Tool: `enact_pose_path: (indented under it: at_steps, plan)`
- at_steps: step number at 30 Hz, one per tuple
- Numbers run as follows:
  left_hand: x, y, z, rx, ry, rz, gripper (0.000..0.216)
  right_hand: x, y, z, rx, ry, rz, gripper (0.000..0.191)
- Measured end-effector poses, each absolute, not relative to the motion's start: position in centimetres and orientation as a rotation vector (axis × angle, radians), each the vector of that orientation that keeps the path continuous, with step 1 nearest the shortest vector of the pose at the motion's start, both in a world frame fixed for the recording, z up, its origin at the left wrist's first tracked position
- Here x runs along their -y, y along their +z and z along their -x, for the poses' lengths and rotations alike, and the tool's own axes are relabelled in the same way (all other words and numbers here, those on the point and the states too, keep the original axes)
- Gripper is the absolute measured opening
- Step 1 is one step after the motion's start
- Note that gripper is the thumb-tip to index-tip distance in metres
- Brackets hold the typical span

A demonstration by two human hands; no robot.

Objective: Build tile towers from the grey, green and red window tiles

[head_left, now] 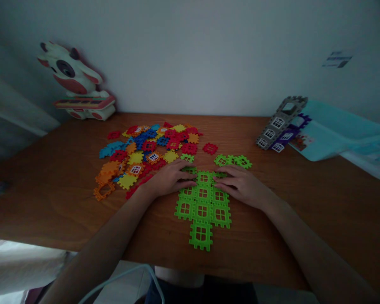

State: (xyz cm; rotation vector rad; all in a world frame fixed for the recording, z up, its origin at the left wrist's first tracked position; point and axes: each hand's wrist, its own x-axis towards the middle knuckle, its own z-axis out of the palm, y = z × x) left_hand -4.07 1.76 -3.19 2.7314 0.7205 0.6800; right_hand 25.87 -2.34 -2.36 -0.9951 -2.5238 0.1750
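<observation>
A flat panel of interlocked green window tiles [203, 193] lies on the wooden table in front of me, with one tile jutting toward the near edge. My left hand [172, 178] grips its upper left side, fingers and thumb reaching across the tiles there. On the upper right side, my right hand [242, 184] has its fingertips and thumb on the tiles too. Both hands partly cover the corner tiles beneath them. Just beyond the right hand lie several loose green tiles [232, 160]. Another green tile [187, 158] sits beyond my left fingers.
A heap of red, blue, yellow and orange tiles [148, 145] spreads to the left. One red tile [210, 148] lies apart. A cow-shaped toy keyboard [84, 102] stands at the back left. Grey joined tiles [277, 122] and purple ones [286, 136] lean against a light-blue bin [329, 131].
</observation>
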Motion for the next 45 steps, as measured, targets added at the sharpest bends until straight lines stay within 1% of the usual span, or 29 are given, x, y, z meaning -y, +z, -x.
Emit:
enact_pose_path:
  at_steps: [5,13,19,25,32,38,45]
  plan:
    - [-2.0,-3.5,4.1,-0.703,0.677,-2.702,0.026,3.1,-2.0,-25.0,2.56,0.106,1.027,0.027]
    - [-2.3,-3.8,4.0,-0.774,0.692,-2.63,0.039,2.3,-3.4,-25.4,2.344,0.397,1.029,0.02]
    - [-2.3,-3.4,4.2,-0.817,0.669,-2.592,0.04,2.3,-3.2,-25.3,2.321,0.428,1.031,0.021]
    - [-2.5,-2.9,4.6,-0.856,0.598,-2.688,0.029,2.2,-3.4,-25.3,2.306,0.448,1.053,0.021]
    - [-2.7,-3.2,4.7,-0.887,0.609,-2.642,0.027,2.3,-3.2,-25.2,2.312,0.461,1.08,0.022]
    - [-2.6,-3.5,4.7,-0.857,0.719,-2.568,0.025,2.3,-3.3,-25.3,2.314,0.457,1.072,0.021]
    - [-2.4,-3.6,4.4,-0.802,0.754,-2.546,0.022,2.3,-3.3,-25.3,2.307,0.471,1.074,0.02]
